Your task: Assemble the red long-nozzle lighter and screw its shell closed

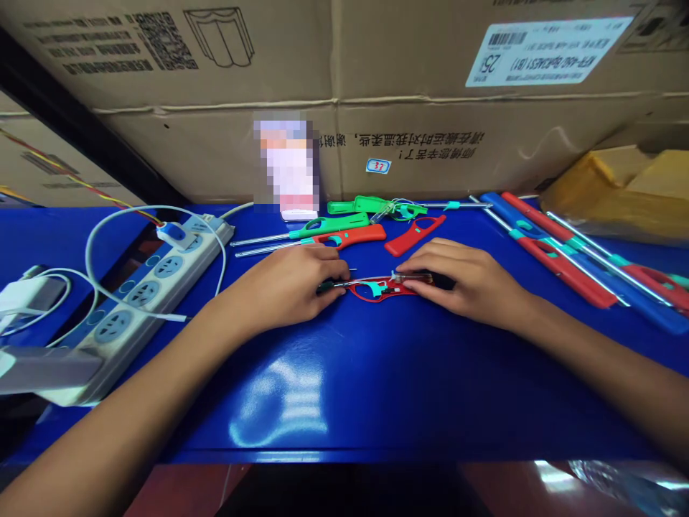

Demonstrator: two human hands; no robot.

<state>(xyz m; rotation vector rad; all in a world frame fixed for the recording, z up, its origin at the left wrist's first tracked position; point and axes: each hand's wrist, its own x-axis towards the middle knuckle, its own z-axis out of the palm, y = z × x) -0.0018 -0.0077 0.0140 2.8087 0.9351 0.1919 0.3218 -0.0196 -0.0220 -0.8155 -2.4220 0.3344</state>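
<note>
An opened red long-nosed lighter (370,295) lies on the blue table, its teal trigger (372,289) and inner parts exposed. My left hand (306,280) closes on its front end; a dark piece shows between the fingertips, not clear in kind. At the handle end, my right hand (463,276) pinches a see-through amber fuel tank (417,277) with a white valve end. A loose red shell half (413,235) lies just behind. Beyond my left hand are a green lighter (336,224) and an orange-red lighter (349,236), both with metal tubes.
An opened green lighter (358,205) with wires lies at the back. Several red and blue lighters (565,269) are piled at right beside a brown box (624,190). A power strip (145,298) with white cables occupies the left. A phone (293,172) leans against the large carton (215,154).
</note>
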